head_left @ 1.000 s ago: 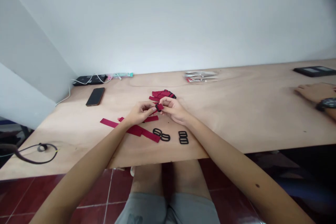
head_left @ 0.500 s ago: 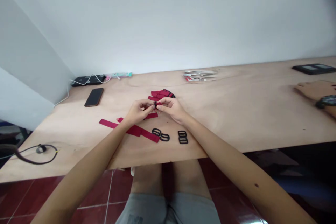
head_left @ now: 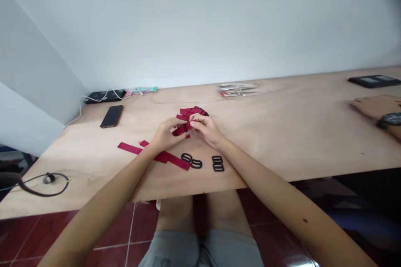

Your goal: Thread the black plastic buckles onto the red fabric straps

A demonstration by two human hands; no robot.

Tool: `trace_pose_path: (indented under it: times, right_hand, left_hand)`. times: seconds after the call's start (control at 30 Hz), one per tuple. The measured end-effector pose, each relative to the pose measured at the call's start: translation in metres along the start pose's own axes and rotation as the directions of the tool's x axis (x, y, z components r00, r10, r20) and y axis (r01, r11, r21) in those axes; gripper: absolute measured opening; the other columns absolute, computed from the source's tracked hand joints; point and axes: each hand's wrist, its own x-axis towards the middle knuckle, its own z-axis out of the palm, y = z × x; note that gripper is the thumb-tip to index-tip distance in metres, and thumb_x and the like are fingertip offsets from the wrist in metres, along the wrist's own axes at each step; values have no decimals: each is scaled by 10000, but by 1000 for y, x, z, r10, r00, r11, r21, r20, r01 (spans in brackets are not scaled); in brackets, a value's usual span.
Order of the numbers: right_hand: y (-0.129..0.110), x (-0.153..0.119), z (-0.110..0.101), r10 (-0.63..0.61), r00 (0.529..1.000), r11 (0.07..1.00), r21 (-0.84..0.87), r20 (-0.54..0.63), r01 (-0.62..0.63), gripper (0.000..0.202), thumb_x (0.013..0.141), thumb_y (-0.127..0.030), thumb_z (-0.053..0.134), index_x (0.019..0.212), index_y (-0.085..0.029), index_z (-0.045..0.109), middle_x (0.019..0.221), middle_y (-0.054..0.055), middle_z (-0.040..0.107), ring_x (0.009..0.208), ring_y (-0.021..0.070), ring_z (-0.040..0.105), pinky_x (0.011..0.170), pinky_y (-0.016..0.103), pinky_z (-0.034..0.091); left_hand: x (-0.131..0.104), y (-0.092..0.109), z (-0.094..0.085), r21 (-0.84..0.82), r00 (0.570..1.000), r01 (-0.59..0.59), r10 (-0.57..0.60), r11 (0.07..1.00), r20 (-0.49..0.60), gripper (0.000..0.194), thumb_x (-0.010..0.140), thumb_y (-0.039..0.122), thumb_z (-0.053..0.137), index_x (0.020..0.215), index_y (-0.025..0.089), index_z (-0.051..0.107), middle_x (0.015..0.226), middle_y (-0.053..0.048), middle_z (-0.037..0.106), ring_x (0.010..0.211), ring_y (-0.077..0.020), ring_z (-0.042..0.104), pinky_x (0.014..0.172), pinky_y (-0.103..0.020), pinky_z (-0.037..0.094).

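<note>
Between my hands is a short red strap (head_left: 179,130) with a black slide buckle (head_left: 185,127) on it. My right hand (head_left: 205,128) pinches the strap's end between thumb and fingers, just right of the buckle. My left hand (head_left: 166,134) curls round the strap's left part, thumb below and fingers above; its fingertips are partly hidden. Beyond my hands lies a pile of red straps with black buckles (head_left: 194,111). Loose red straps (head_left: 178,161) lie below my left hand. Nearer the table edge are several loose black slide buckles (head_left: 218,163), some rounded, some squarer.
A phone (head_left: 112,116) and a black box with white cables (head_left: 105,96) are at the left. Flat plastic packets (head_left: 238,90) lie near the wall. At the right, another person's hand (head_left: 374,106) rests by a black case (head_left: 374,81). A dark cable loop (head_left: 46,183) sits front left.
My right hand has drawn slightly right with the strap's end. My left thumb has moved off the buckle, so more of the strap and the buckle shows between my hands.
</note>
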Motion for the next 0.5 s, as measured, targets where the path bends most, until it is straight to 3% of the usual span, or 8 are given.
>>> trace_pose_path:
  times: [0.1, 0.23, 0.33, 0.5]
  right_hand:
    - [-8, -1, -3, 60, 996, 976, 214, -60, -46, 178, 812, -340, 805, 784, -207, 690, 997, 22, 716, 591, 103, 539, 541, 279, 442]
    - [-18, -1, -10, 92, 992, 914, 403, -88, -49, 281, 785, -301, 801, 696, -221, 547, 1049, 22, 785, 604, 120, 559, 553, 288, 474]
    - [-21, 2, -13, 110, 987, 892, 449, -114, -48, 311, 788, -322, 796, 720, -234, 506, 965, 11, 778, 631, 133, 552, 607, 300, 507]
    - [-22, 6, -11, 110, 983, 892, 451, -149, -32, 371, 857, -493, 797, 762, -249, 534, 814, -2, 654, 601, 137, 483, 608, 313, 488]
  left_hand:
    - [1, -6, -3, 12, 999, -9, 8, 1000, 40, 284, 886, 304, 795, 1149, 199, 778, 1046, -88, 791, 899, -215, 710, 849, -356, 564]
    - [2, -11, -6, 4, 996, -3, 3, 1000, 84, 298, 902, 330, 783, 1165, 192, 776, 1086, -105, 790, 948, -231, 713, 896, -379, 564]
    - [2, -12, -6, -49, 996, 70, -67, 996, 60, 339, 896, 355, 794, 1185, 180, 773, 1139, -117, 790, 999, -242, 724, 948, -395, 571]
    - [3, -15, -6, -310, 970, 235, -244, 921, 13, 452, 868, 409, 845, 1232, 154, 761, 1209, -143, 785, 1060, -257, 751, 998, -401, 599]
